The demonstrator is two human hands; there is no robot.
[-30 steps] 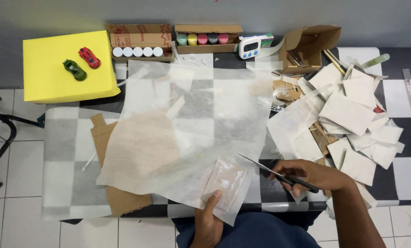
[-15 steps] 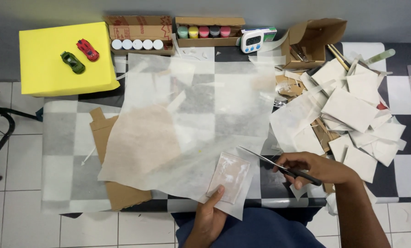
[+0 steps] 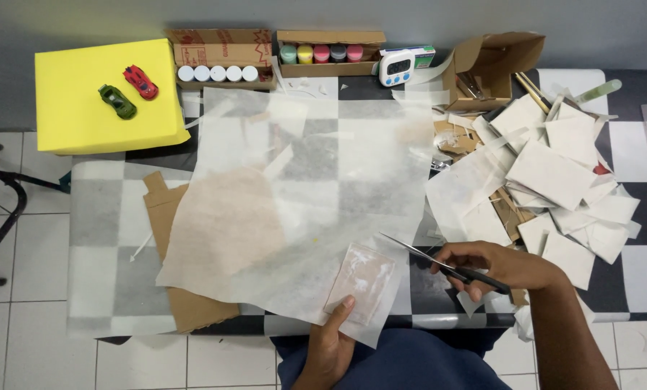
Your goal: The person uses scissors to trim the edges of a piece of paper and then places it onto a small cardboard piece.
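Scissors (image 3: 439, 263), blades parted, sit gripped in the right hand (image 3: 500, 267) at the near edge of the checkered surface (image 3: 99, 217). Left hand (image 3: 334, 339) pinches a translucent tissue sheet (image 3: 309, 188) over a cardboard rectangle (image 3: 361, 282). Cut paper pieces (image 3: 554, 173) crowd the right.

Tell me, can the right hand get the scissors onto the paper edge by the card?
Probably yes. The right hand holds the scissors with the tips already at the paper beside the card, which the left hand pins. Nothing lies between them.
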